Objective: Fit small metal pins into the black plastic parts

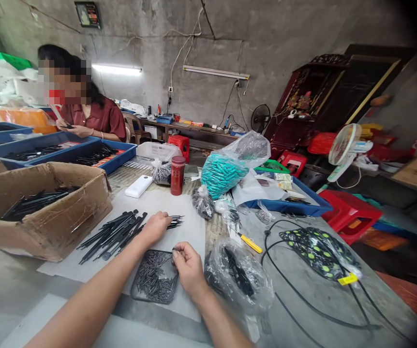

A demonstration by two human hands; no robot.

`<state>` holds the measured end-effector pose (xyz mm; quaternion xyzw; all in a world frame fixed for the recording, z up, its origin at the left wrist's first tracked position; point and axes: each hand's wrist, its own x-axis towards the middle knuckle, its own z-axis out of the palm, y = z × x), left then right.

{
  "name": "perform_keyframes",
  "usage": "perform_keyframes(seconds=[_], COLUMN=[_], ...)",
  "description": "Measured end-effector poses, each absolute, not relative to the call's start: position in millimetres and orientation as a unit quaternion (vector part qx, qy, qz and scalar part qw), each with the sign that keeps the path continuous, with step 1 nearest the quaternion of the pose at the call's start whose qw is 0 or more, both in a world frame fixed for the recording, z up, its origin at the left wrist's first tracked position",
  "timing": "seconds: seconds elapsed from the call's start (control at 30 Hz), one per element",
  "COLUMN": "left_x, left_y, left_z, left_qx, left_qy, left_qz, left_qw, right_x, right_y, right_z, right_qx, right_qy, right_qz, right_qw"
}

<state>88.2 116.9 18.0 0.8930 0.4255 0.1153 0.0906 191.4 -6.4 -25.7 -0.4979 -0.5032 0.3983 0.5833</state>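
Left hand (156, 226) is resting on the white sheet (165, 203), fingers curled down over a few black pen parts (114, 234), tips poking out past the knuckles; looks closed on them, but the grip itself is hidden under the hand. Right hand (188, 266) is pinching something tiny at the rim of the shallow black tray (154, 278), thumb and fingers together; can't resolve the item. The tray is holding loose small dark pins and is sitting just in front of the pen pile. Risks, as I'm reading it: the right wrist is hovering right beside the clear bag (239, 278) of black bits, so a sweep could be dragging it or tipping the tray and scattering pins; the loose pile could be rolling off the sheet. Black cable (303, 299) is looping near the table edge, a snag hazard. The surface is a cluttered grey worktable: cardboard box (49, 208) of dark parts on the left, teal parts in a bag (223, 174), red bottle (177, 174). The room is bare concrete with tube lights; another person is sitting behind blue trays (67, 152).
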Motion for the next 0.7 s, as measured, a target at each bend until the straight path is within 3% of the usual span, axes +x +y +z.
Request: perform_keyframes(seconds=[0.33, 0.7], left_x=[30.0, -25.3], left_y=[95.2, 72.7], left_z=[32.6, 30.9], left_qx=[0.838, 0.807], left_qy=[0.537, 0.586], left_qz=[0.101, 0.050], left_qw=[0.005, 0.045], right_x=[193.2, 193.3], right_y=[-8.4, -8.4], right_z=[-24.5, -28.2], right_qx=[-0.500, -0.502], right_qy=[-0.506, -0.518], right_qz=[0.397, 0.404], right_qw=[0.580, 0.563])
